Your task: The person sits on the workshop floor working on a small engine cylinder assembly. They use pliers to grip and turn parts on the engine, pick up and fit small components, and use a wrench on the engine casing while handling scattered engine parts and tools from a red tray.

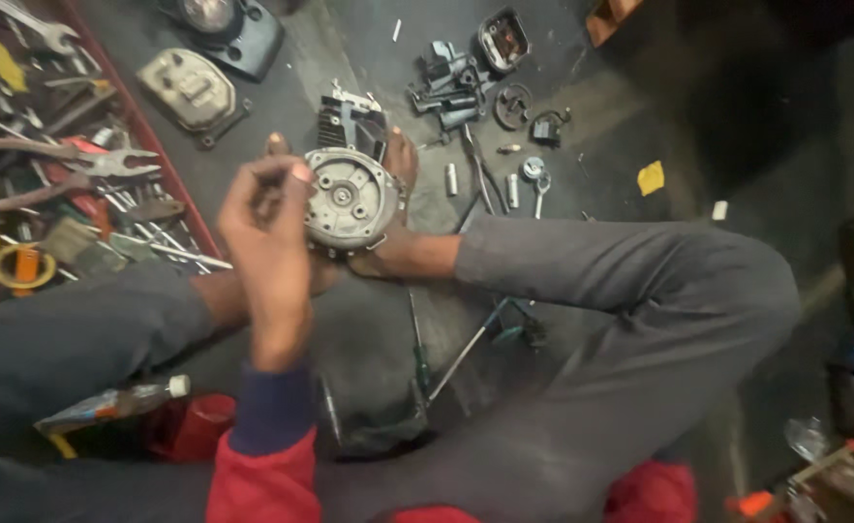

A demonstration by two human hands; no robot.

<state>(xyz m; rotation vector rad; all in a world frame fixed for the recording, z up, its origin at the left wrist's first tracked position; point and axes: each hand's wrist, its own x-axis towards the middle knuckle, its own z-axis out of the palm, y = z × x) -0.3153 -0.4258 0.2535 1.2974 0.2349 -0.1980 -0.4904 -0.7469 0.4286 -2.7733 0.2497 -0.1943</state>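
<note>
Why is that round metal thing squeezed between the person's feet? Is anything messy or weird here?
Yes. The round metal engine part is braced between bare feet, not on a bench. Small parts lie scattered on the floor, and the tools sit in a jumbled heap.

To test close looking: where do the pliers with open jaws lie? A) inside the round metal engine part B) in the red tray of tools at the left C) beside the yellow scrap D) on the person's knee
B: the pliers lie among the wrenches in the red tray.
</note>
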